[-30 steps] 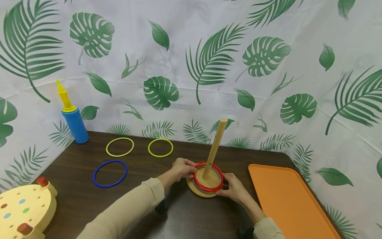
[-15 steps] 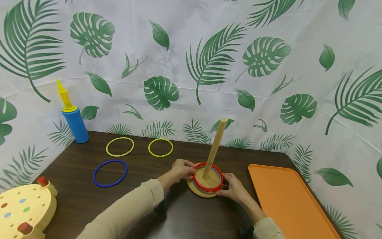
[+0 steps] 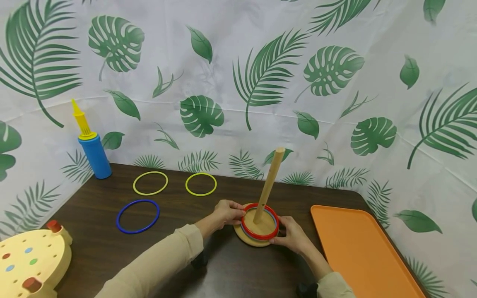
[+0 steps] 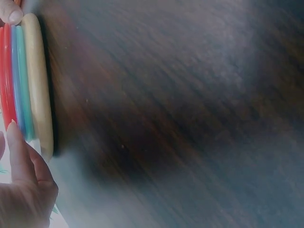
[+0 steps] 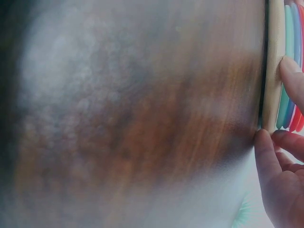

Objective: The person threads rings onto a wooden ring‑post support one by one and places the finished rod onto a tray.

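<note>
A wooden ring-toss stand has an upright peg [image 3: 270, 182] rising from a round base [image 3: 244, 237]. Around the peg lie stacked rings: red rings [image 3: 262, 237] on top, a blue ring [image 4: 18, 80] below, and a green ring [image 4: 25, 85] against the base. My left hand [image 3: 226, 212] pinches the red rings at their left edge. On the opposite side, my right hand [image 3: 292, 235] grips the stand's edge; in the right wrist view its thumb [image 5: 292, 76] lies at the base rim and green ring, with fingertips by the base's underside.
Two yellow rings [image 3: 150, 194] [image 3: 201, 195] and a dark blue ring [image 3: 138, 232] lie on the dark table, left. Behind them stands a blue hand pump [image 3: 96, 157]. A pegged yellow board [image 3: 41, 248] sits front left, an orange tray [image 3: 357, 248] right.
The upper red ring has come down flush onto the red one beneath it. Both hands stay almost in the same place; nothing else has visibly moved.
</note>
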Available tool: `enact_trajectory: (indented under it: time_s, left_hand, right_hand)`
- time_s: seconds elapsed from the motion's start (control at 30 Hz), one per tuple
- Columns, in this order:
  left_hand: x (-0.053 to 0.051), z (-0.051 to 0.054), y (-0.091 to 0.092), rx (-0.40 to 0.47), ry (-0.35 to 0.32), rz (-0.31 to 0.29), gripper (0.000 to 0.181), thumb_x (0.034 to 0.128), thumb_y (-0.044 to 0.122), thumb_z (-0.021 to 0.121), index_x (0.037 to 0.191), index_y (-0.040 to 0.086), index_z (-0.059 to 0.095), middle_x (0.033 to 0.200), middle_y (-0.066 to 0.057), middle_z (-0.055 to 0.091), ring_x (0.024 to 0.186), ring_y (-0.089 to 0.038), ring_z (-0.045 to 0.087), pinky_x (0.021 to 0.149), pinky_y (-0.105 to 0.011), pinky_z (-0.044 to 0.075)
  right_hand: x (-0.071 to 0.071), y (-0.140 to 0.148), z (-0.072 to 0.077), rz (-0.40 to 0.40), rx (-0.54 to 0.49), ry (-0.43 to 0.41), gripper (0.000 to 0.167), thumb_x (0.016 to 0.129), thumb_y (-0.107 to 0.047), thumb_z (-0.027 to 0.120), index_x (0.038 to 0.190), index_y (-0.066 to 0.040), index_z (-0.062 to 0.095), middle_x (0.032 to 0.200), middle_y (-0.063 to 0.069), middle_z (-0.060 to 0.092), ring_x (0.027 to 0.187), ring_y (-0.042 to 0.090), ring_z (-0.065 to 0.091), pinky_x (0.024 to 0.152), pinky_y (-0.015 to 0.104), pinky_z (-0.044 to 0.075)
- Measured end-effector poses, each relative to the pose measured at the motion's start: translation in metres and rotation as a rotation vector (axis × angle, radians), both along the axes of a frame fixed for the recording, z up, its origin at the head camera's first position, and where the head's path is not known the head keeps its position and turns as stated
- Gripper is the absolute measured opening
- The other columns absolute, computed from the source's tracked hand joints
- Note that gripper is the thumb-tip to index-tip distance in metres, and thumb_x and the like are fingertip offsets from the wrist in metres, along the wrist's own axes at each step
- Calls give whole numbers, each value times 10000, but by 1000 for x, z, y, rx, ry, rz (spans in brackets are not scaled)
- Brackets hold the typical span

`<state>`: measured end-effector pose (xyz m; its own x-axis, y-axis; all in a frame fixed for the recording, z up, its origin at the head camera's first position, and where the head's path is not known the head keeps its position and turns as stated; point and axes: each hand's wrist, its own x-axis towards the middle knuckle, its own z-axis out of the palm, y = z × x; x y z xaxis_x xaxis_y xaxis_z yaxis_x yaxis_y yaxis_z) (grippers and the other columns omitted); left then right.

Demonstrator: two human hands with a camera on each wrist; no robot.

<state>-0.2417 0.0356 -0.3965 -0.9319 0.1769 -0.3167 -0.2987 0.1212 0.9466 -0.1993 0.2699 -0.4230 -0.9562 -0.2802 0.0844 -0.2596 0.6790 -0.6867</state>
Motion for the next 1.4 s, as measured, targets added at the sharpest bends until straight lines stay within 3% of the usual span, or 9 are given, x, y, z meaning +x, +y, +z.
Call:
enact_trajectory:
  time_s: [0.27, 0.5, 0.6, 0.8, 1.03, 1.17, 1.4]
  left_hand:
    - [-3, 3, -15, 13, 18, 8, 208, 860, 16, 643, 1048, -73, 630, 792, -80, 642, 629, -99, 603, 597, -257, 584]
    - [-11, 6, -42, 11, 19, 29, 243, 879, 50, 638, 1094, -59, 611, 930, -109, 623, 922, -263, 629, 710, -302, 589]
    - [-14, 7, -56, 11, 15, 40, 276, 890, 63, 628, 1132, -65, 592, 979, -118, 629, 974, -284, 613, 736, -302, 586]
    - [-21, 10, -91, 10, 38, 43, 344, 915, 78, 598, 1204, -97, 535, 1091, -166, 634, 910, -198, 619, 822, -341, 567]
    - [-29, 9, -136, 12, 50, 129, 355, 922, 88, 590, 1208, -109, 514, 944, -56, 635, 707, -39, 606, 780, -296, 575]
    - [-31, 8, -162, 14, 73, 152, 399, 927, 71, 574, 1251, -134, 463, 898, 7, 620, 687, -4, 600, 802, -293, 568]
    - [-32, 4, -198, -106, 131, 212, 393, 911, 79, 596, 1219, -144, 493, 904, -8, 620, 687, -12, 583, 697, -222, 576]
  right_hand:
    - [1, -1, 1, -26, -21, -19, 682, 687, -95, 833, 1254, 116, 519, 1178, 226, 505, 1115, 369, 475, 843, 385, 550]
    - [2, -1, 2, -41, -19, -11, 674, 686, -78, 830, 1252, 117, 521, 1177, 230, 504, 1115, 368, 480, 845, 385, 548]
    - [2, -1, 2, -48, -17, -9, 677, 685, -80, 832, 1253, 118, 520, 1178, 231, 504, 1110, 367, 490, 842, 379, 550]
    - [2, -2, 0, -63, -11, -9, 681, 677, -77, 835, 1248, 121, 522, 1167, 225, 506, 1099, 359, 499, 841, 371, 551]
    - [2, -2, -1, -75, -9, -13, 687, 669, -78, 840, 1247, 118, 525, 1158, 218, 510, 1091, 356, 506, 839, 372, 551]
    - [2, -2, -1, -80, -11, -19, 682, 671, -81, 840, 1246, 112, 529, 1156, 210, 515, 1089, 346, 509, 840, 373, 551]
    - [1, -3, -2, -73, -12, -13, 683, 670, -86, 842, 1244, 113, 529, 1152, 209, 517, 1089, 344, 507, 838, 371, 552]
